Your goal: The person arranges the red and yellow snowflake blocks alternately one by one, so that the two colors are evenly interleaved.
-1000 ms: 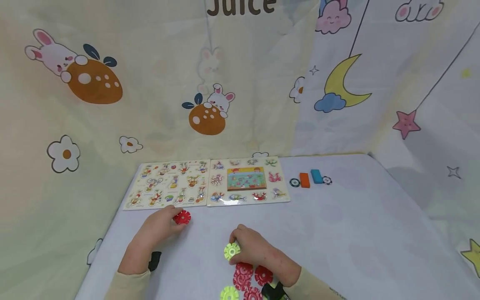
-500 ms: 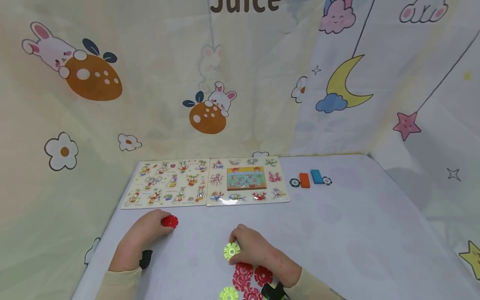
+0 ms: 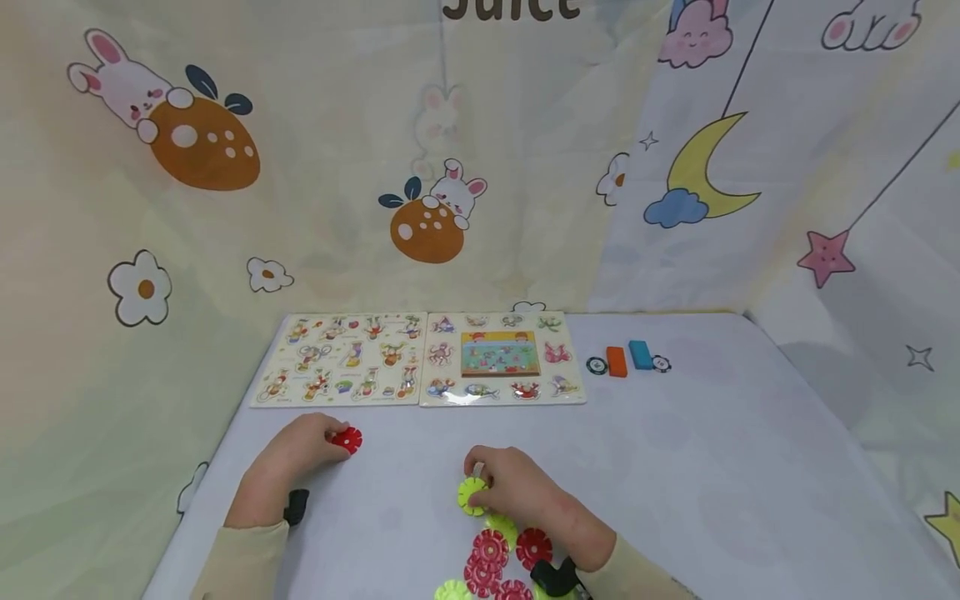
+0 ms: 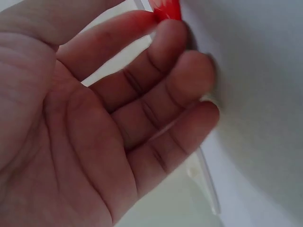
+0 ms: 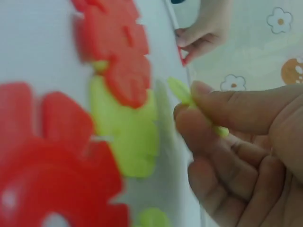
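My left hand [image 3: 300,450] pinches a red notched interlocking disc [image 3: 351,440] by its edge, just in front of the left picture board. In the left wrist view only a bit of that red disc [image 4: 166,8] shows, at the top. Between thumb and index finger, my right hand [image 3: 525,492] holds a yellow-green interlocking disc [image 3: 469,495], which stands tilted in the right wrist view. Below this hand lies a loose cluster of discs: a yellow-green disc [image 3: 502,528], several overlapping red discs [image 3: 491,546], and a separate red disc [image 3: 534,547].
Two puzzle boards with animal pictures, a left board [image 3: 337,358] and a right board [image 3: 562,392], lie at the back of the white table [image 3: 690,467]. An orange block [image 3: 617,362], a blue block [image 3: 641,355] and two small round pieces sit to their right. A printed cloth hangs behind.
My left hand first drew leftward with the red disc. The right hand has lifted and turned its yellow-green disc, uncovering another one beneath. The head view has shifted slightly.
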